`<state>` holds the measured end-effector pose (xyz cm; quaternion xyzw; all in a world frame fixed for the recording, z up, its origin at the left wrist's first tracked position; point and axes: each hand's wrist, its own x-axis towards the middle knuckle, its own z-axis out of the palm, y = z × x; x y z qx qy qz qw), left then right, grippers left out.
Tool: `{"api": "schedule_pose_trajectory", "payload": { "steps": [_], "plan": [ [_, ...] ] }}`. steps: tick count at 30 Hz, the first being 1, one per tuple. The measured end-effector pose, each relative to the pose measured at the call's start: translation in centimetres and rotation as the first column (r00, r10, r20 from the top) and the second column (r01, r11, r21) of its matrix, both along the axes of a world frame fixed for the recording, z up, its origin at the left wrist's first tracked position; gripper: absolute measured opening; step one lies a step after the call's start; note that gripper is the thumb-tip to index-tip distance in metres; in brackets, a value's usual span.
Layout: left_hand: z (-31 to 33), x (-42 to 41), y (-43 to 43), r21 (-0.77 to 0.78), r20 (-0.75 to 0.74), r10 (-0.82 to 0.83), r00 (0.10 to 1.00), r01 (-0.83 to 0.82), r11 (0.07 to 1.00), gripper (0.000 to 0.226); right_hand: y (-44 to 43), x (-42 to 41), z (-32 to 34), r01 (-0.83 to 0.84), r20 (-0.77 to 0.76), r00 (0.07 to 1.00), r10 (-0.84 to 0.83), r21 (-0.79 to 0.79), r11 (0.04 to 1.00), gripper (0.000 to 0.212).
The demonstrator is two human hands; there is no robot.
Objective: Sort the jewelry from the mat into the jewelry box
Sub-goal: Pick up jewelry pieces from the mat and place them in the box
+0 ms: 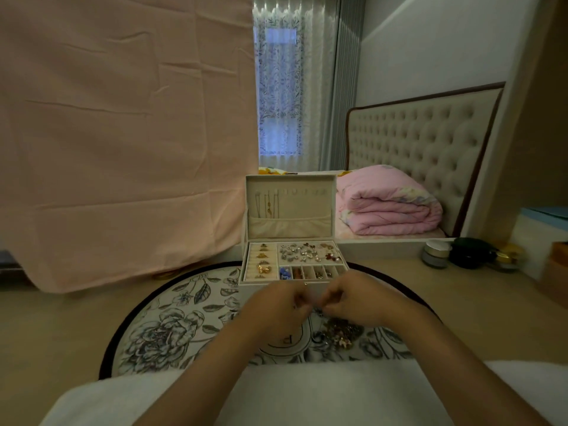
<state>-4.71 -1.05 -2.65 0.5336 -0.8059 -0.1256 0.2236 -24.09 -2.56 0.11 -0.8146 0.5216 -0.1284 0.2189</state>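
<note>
An open cream jewelry box (246, 273) stands at the far side of a round floral mat (172, 327). Its tray holds rings at the left, several earrings at the right and small filled slots in front; chains hang in the raised lid (289, 204). A heap of mixed jewelry (338, 332) lies on the mat below my right hand. My left hand (276, 305) and my right hand (353, 299) meet just in front of the box, fingers curled together around something small and thin between them. What they pinch is too blurred to name.
A pink cloth (123, 133) hangs at the left behind the mat. Small cosmetic jars (436, 253) and a dark round case (470, 252) sit on the tabletop at the right, with boxes (550, 272) at the far right edge. A mirror behind reflects a bed.
</note>
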Motion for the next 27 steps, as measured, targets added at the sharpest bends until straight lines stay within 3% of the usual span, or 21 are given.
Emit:
{"api": "schedule_pose_trajectory", "payload": {
  "steps": [4, 8, 13, 16, 19, 23, 27],
  "plan": [
    [-2.6, -0.6, 0.7, -0.058, 0.022, 0.011, 1.000, -0.010, 0.998, 0.022, 0.2, -0.2, -1.3, -0.051, -0.127, 0.990, 0.055, 0.034, 0.998, 0.031],
    [-3.5, -0.3, 0.8, -0.095, 0.061, -0.031, 0.998, 0.037, 0.995, 0.037, -0.5, -0.3, -1.7, -0.073, -0.153, 0.985, 0.078, 0.037, 0.997, 0.029],
    [-3.0, 0.2, 0.6, -0.031, -0.064, -0.079, 0.995, 0.077, 0.997, 0.011, -1.3, -0.1, -2.8, -0.041, -0.064, 0.997, 0.041, 0.001, 0.999, 0.017],
    [-2.4, 0.9, 0.4, 0.045, 0.007, 0.011, 1.000, -0.011, 0.999, 0.007, -1.5, -0.4, -2.5, -0.057, -0.059, 0.997, 0.058, 0.017, 0.998, 0.021],
    [-1.4, 2.6, 0.1, 0.110, 0.131, 0.107, 0.986, -0.121, 0.987, 0.011, -1.5, -1.4, -1.9, -0.075, -0.051, 0.995, 0.081, 0.107, 0.991, 0.031],
    [-0.4, 3.8, 0.1, 0.170, 0.257, 0.160, 0.953, -0.208, 0.963, 0.022, -1.8, -2.0, -2.0, -0.084, -0.122, 0.988, 0.097, 0.111, 0.990, 0.048],
    [-0.3, 1.4, 0.9, 0.029, 0.182, 0.080, 0.980, -0.087, 0.996, 0.032, -1.8, -1.2, -2.2, -0.093, -0.228, 0.969, 0.096, 0.021, 0.995, 0.048]
  ]
}}
